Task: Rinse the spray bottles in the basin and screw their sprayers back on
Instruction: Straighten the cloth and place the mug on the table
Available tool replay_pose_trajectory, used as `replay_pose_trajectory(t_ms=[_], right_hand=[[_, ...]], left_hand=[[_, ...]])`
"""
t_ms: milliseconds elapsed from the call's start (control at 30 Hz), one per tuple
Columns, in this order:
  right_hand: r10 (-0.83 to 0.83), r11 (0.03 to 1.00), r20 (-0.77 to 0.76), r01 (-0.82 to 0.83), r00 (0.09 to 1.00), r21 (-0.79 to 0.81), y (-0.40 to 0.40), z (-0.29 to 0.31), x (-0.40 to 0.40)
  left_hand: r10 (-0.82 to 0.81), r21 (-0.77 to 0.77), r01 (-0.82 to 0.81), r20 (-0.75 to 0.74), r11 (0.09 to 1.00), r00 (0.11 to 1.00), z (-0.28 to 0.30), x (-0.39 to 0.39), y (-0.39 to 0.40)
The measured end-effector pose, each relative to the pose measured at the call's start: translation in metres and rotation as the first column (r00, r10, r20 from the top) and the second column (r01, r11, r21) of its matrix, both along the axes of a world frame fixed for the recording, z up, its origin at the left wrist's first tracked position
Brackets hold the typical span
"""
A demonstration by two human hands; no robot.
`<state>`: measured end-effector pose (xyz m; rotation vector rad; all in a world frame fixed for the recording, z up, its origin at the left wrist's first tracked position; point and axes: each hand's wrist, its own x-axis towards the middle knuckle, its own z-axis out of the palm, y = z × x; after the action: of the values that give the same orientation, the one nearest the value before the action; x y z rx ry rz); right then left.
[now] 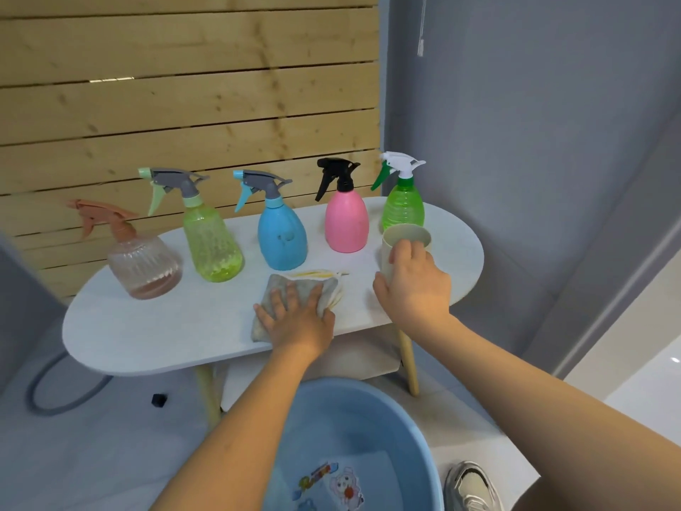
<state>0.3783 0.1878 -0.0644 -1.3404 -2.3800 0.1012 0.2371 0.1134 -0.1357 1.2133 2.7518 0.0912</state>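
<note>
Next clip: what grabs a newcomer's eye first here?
Five colourful plastic spray bottles stand in a row on the white oval table, from the clear brown one to the green one. The left hand presses a grey cloth; the right hand holds a beige cup.

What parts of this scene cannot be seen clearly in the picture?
Head view only:
- Blue basin: its near part is cut off by the bottom edge, and the left forearm crosses its left side.
- Cloth: the left hand lies flat on it and covers its middle.
- Beige cup: the right hand hides its lower wall, so its grip cannot be judged.
- Shoe: cut off by the bottom edge.
</note>
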Motion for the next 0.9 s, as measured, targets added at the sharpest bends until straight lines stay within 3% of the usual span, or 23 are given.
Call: replay_pose_trajectory(t_ms=[233,634,767,900], right_hand=[[0.204,0.977,0.017,-0.203,0.979,-0.068,-0.034,-0.005,-0.041],[0.239,0.964,0.133,-0.218,0.962,-0.154,-0.044,-0.019,-0.065],[0.226,0.971,0.146,-0.21,0.963,-0.117,-0.038,-0.018,-0.052],[0.165,0.985,0.154,-0.172,0.974,0.03,-0.027,-0.015,-0.037]], left_hand=[[0.149,0.001,-0.149,0.015,0.989,0.989,0.0,-0.052,-0.053],[0.397,-0.001,-0.397,0.046,0.918,0.917,0.003,-0.13,-0.118],[0.389,0.016,-0.39,0.049,0.921,0.92,0.001,-0.118,-0.102],[0.302,0.036,-0.304,0.047,0.952,0.952,0.0,-0.085,-0.077]])
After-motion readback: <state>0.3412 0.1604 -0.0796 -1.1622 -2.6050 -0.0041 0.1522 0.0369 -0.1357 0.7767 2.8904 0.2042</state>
